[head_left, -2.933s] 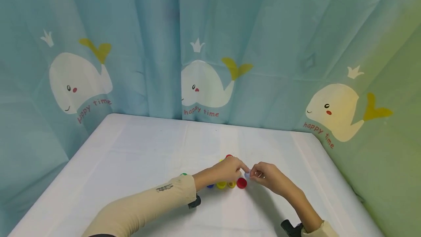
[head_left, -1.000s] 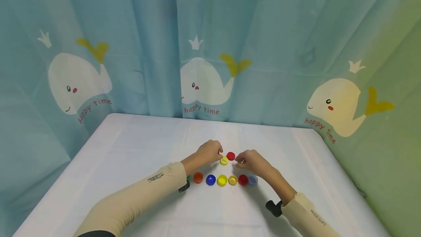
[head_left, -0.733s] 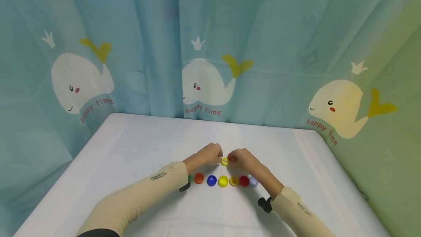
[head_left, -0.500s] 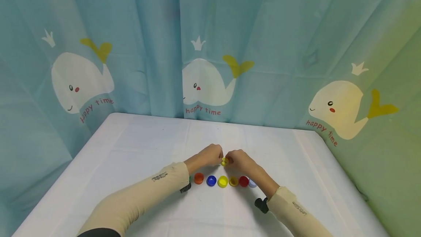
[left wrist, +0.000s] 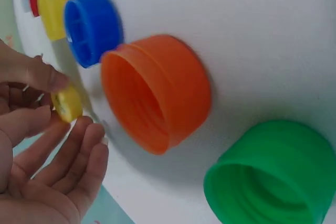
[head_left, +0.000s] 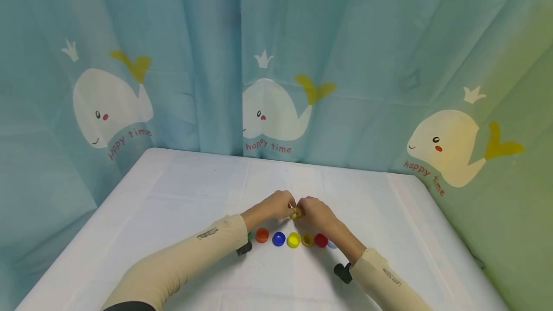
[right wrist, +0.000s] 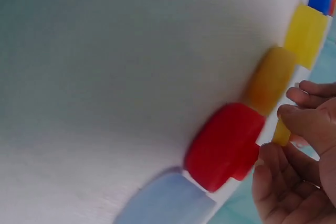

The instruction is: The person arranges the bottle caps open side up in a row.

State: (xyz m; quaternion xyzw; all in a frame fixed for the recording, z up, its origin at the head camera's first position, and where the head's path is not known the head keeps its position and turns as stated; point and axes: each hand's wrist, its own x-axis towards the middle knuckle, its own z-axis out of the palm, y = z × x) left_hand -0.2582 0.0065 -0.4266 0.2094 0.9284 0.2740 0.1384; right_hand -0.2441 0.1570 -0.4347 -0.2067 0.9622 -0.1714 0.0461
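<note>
A small yellow bottle cap [head_left: 295, 213] is held between both hands, slightly off the white table. The fingertips of my left hand [head_left: 278, 204] pinch it from the left; my right hand [head_left: 317, 214] pinches it from the other side. In the left wrist view the yellow cap [left wrist: 69, 103] stands tilted among the fingertips. Thumb and finger of the right hand [right wrist: 310, 166] close on it in the right wrist view. Beyond the row there, a smaller red piece [right wrist: 245, 162] shows. The right hand hides that area in the head view.
Nearer the person runs a row of caps: green [left wrist: 273, 182], orange [head_left: 262, 235], blue [head_left: 279, 239], yellow [head_left: 294, 240], amber [head_left: 307, 240], red [head_left: 321, 240] and pale blue [right wrist: 168, 203]. The white table [head_left: 186, 196] ends at a whale-print curtain [head_left: 367, 61].
My right hand has left the pale blue cap in the row and moved left over the red cap to the small yellow one. Left fingers have closed in, and the yellow cap is now lifted and tilted.
</note>
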